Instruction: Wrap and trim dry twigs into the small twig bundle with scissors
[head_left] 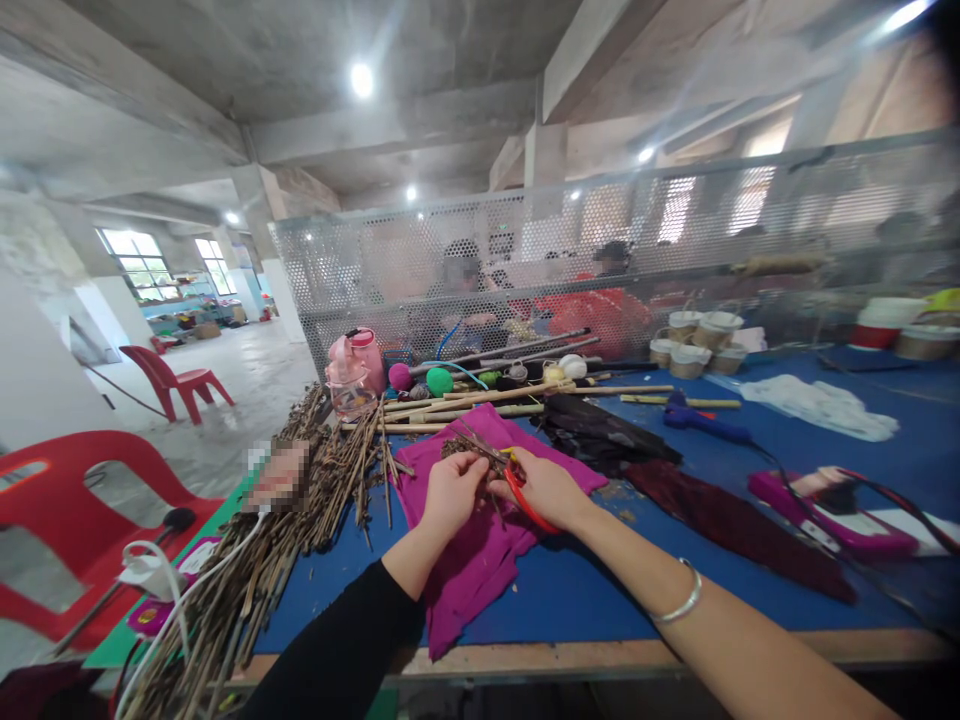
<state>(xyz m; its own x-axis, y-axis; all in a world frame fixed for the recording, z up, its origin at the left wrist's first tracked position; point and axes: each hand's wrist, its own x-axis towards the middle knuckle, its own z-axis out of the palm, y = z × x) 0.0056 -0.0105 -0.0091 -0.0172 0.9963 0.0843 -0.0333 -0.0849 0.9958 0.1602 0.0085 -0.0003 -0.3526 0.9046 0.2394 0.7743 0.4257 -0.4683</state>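
My right hand (531,485) is closed around the red handles of a pair of scissors (517,482), whose blades point up and left. Close beside it, my left hand (456,487) has its fingers pinched together at a small clump of brown twigs (457,447); exactly what they grip is too small to tell. Both hands are above a magenta cloth (480,580) spread on the blue table top (570,600).
Long dry stems (300,530) are heaped at the left. Yarn balls (439,381), sticks (525,395) and a pink jug (364,360) lie behind. Dark cloths (720,510), a blue glue gun (705,422), cups (716,330) and a power strip (832,520) are at the right.
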